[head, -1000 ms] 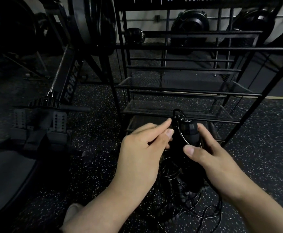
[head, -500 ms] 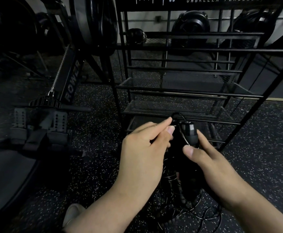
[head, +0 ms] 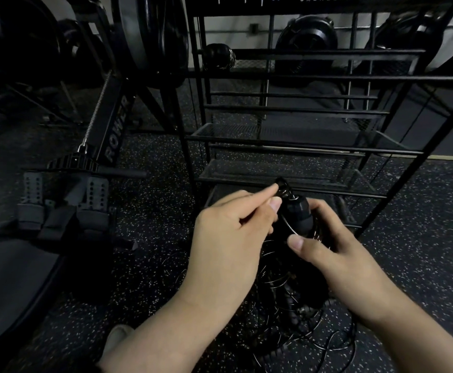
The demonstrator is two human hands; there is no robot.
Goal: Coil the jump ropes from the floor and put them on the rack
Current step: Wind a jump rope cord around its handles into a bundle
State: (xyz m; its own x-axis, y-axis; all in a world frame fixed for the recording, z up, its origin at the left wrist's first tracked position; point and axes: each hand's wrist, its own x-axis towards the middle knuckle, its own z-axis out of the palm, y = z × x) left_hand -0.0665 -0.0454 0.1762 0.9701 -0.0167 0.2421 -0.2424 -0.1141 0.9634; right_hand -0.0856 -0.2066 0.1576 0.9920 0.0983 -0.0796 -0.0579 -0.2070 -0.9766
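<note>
Jump ropes (head: 295, 300) are lying in a tangled black pile on the floor (head: 152, 238), right under both hands. One rope is getting picked out of the pile. The right hand (head: 335, 254) is wrapping its fingers and thumb around a fat black handle (head: 299, 216), holding it up above the pile. The left hand (head: 228, 238) is just beside it, pinching the thin cord (head: 281, 184) where it comes out of the top of the handle. The thumb and first finger are squeezing together on that little loop.

So the step right now looks like the start of coiling. One end of a rope is in hand, but the rest of it is hanging down into the messy heap below. No neat coil is showing yet.

The rack (head: 287, 149) is standing just past the hands, with wire shelves one above the other. The lowest shelves are close behind the fingertips. A small dark bundle (head: 218, 60) is sitting high up on the rack, far above the hands. It is too dark to tell what it is.

Next, the cord probably needs pulling free of the pile, a bit at a time. The left hand could be making loops while the right hand is keeping the handle steady. The ropes are crossing over each other a lot, so a hard tug might drag the whole pile up or make knots. Slow, gentle pulling looks best. A rowing machine (head: 112, 125) is sitting off to the left of the hands.
</note>
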